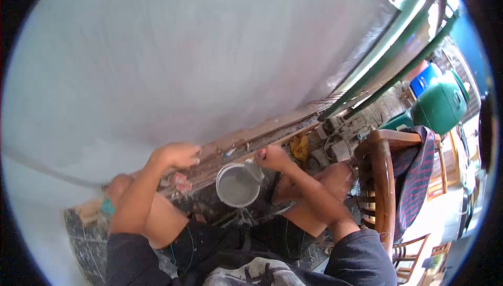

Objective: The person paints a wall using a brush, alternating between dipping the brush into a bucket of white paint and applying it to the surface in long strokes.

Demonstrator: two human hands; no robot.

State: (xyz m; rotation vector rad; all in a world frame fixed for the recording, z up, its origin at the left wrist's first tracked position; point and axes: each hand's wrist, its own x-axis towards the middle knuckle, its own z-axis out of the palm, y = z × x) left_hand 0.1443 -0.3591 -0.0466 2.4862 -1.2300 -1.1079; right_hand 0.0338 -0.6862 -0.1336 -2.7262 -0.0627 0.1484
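Huge up top: a pale grey wall (183,50), streaky, sweeping across most of the view. Over to the right, a wooden chair (386,191) with a striped cloth (416,181) slung over it, and beyond, a green barrel (440,102). Down between the legs, a white bucket (219,187) of grey, wet-looking mix! Probably weighty, likely to slop if tipped; best taken by opposite sides of the rim. On to the hands! Left hand (177,155), out near the wall: fingers curled inward, nothing visible inside, cannot tell how tightly closed. Right hand (275,158), just above the bucket's far right side: folded around the top of what looks like a brush (254,171), grey end hanging over the rim, cannot tell whether touching. Light, by the look; firm up top, softer at the wet end, perhaps slippery where coated. Best gripped high, clear of the grey. Low on the left, a small red scrap (182,182).
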